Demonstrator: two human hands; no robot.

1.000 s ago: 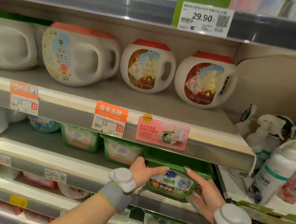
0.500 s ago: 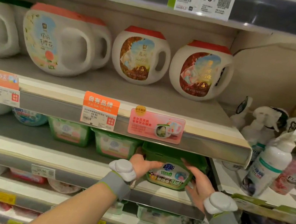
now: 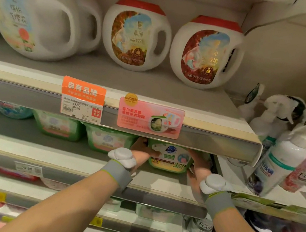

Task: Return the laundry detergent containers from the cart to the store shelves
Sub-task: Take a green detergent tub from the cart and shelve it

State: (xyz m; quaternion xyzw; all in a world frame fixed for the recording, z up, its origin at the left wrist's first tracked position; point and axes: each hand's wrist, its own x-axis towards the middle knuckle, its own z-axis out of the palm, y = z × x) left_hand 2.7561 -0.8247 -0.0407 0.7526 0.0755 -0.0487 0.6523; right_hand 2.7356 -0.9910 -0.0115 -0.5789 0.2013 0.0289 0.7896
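Upright, detergent box (image 3: 170,157) label-forward between hands (image 3: 171,160)

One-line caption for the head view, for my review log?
Left hand and right hand hold a green detergent pod box on the grey middle shelf.

both bare forearms reached forward and up, roughly parallel. each wrist wore a grey band with a white puck-like device on its back. the left hand (image 3: 143,151) and the right hand (image 3: 199,168) were level with each other and apart, palms facing inward toward one another, each gripping a side of something held between them. the fingers were mostly hidden from view.
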